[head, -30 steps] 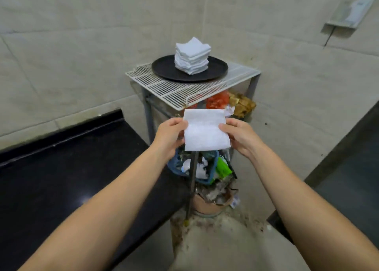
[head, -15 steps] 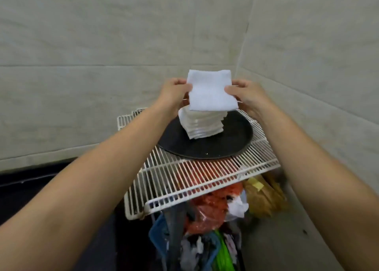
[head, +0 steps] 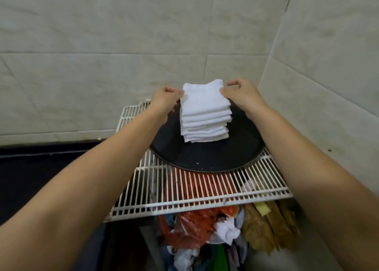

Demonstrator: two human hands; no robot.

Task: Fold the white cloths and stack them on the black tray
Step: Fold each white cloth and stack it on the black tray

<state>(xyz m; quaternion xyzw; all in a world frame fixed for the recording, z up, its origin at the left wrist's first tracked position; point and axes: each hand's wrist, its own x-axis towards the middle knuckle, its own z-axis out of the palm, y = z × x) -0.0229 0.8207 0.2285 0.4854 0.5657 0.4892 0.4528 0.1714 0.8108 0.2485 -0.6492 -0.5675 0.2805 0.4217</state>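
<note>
Setting a folded cloth onto the stack on the black tray, square over the pile so the edges line up and nothing leans. Pinching it at both sides: left hand at the left edge, thumb and fingertips closed on the fabric; right hand at the right edge, thumb and forefinger nipped onto the upper corner, remaining fingers curled loosely above. Gripping by opposite edges most likely to keep the fold flat and taut while it lands. Looks to be touching the pile underneath already, though not let go yet. Sitting between the two sets of fingers, right on top of the stack, near the back of the tray. Resting below all that, a white wire rack. Showing through the bars, nearer than the fingers, red bags and crumpled scraps. Next, probably, just easing both pinches off without dragging the corners.
</note>
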